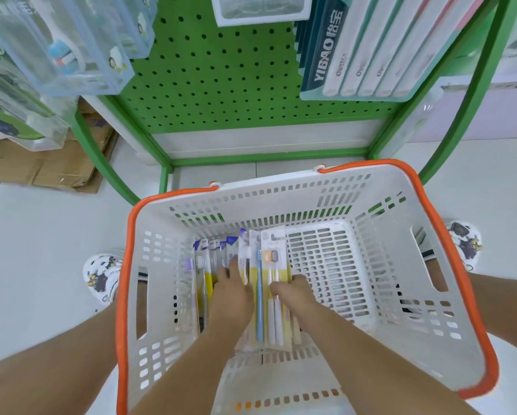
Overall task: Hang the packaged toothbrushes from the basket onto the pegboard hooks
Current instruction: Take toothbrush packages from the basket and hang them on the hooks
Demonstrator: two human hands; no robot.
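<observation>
Both my hands are down inside the white basket (400, 265) with the orange rim. My left hand (231, 292) rests with fingers spread on the purple and yellow toothbrush packs (209, 259) lying along the basket's left floor. My right hand (294, 292) curls round the edge of the yellow-backed pack (270, 265) just beside them. Ahead stands the green pegboard (236, 79), with boxed YIBAO toothbrushes (371, 46) hanging at its upper right.
</observation>
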